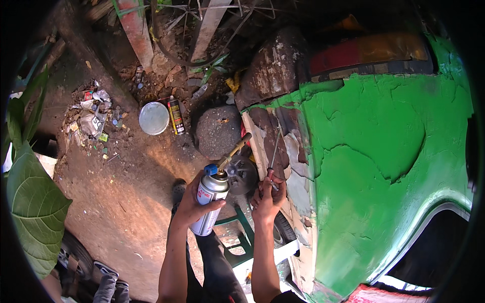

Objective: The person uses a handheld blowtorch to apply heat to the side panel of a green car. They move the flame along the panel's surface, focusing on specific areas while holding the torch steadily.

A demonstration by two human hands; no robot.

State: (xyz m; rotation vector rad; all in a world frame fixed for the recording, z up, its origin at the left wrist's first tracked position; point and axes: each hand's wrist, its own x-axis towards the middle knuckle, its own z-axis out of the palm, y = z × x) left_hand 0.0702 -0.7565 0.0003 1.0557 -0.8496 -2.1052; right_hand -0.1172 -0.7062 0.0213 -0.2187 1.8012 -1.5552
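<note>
While the left hand [194, 202] wraps fully around a silver gas canister [209, 202], its fingers closed on the lower body, the canister stands tilted with its long axis running from about seven o'clock up to one o'clock. A blue-collared brass torch head [230, 154] screws onto its top, and the nozzle carries that line on toward one o'clock, ending just short of the peeling edge of the car panel [374, 151]. Just to the right, the right hand [268, 199] is shut around the red handle of a screwdriver [273, 154], whose thin shaft points nearly straight up toward twelve o'clock, its tip lying against the flaking filler at the panel's edge. Both tools sit near the centre of the view, side by side but apart.

The panel is bright green, cracked and blistered, with rust-brown and pale patches where the coating has lifted along its left edge. A tail light [369, 53] shows at one o'clock. The ground is bare brown dirt. At ten o'clock of the canister lie a round metal lid [153, 118] and a black-and-yellow spray can [176, 116], with scattered litter [93, 118] further left. A large green leaf [33, 202] fills the left rim. A green stool [242, 237] stands between the forearms.
</note>
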